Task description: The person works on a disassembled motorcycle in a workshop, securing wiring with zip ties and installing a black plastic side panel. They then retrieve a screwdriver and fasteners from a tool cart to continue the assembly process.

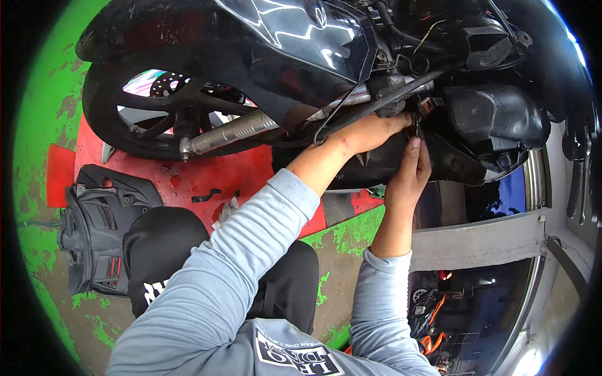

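Observation:
A black scooter [295, 31] stands in front of me with its body panels off near the front. My left hand [367, 133] reaches in under the steering area, its fingers touching a small dark part beside the chrome fork tube [235, 131]. Just below it, my right hand [411, 169] pinches a thin dark tool or fastener [417, 125] that points up into the same spot. The tips of both hands are partly hidden by cables and black plastic.
The front wheel [157, 106] with its brake disc rests on a red ramp [163, 175]. A removed black plastic panel [94, 225] lies on the worn green floor [37, 125] at left. A metal rail and a workshop interior lie at right.

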The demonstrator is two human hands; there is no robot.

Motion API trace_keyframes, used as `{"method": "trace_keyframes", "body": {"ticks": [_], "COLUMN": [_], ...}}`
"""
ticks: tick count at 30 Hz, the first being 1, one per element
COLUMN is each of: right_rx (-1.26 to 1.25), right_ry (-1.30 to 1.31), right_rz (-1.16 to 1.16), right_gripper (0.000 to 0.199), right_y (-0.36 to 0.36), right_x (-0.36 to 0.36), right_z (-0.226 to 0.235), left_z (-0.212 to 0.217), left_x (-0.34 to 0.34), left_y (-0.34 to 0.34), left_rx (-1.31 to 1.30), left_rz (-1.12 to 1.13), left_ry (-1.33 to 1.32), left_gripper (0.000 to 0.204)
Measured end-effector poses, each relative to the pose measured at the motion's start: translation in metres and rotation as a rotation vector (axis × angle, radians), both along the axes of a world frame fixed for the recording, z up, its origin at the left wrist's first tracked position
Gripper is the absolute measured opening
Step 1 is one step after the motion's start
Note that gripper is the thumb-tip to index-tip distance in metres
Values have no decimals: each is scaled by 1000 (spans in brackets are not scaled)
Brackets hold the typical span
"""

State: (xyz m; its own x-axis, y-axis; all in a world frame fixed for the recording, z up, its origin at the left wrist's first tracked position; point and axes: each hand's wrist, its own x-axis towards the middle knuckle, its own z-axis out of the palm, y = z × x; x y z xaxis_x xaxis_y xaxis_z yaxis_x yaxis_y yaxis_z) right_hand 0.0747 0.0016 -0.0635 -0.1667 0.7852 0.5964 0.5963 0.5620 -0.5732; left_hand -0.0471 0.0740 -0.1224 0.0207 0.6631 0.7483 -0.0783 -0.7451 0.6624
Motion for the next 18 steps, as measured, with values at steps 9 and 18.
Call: {"method": "trace_keyframes", "body": {"ticks": [9, 18], "right_rx": [317, 268], "right_ry": [-168, -124], "right_rz": [40, 72], "right_gripper": [61, 66], "right_y": [-14, -7], "right_x": [-22, -13], "right_z": [-10, -9], "left_z": [19, 16], "left_x": [-13, -2], "left_y": [-20, -17], "left_rx": [-294, -264], "left_rz": [-201, -41], "left_ry": [-336, -397], "left_gripper": [44, 38]}}
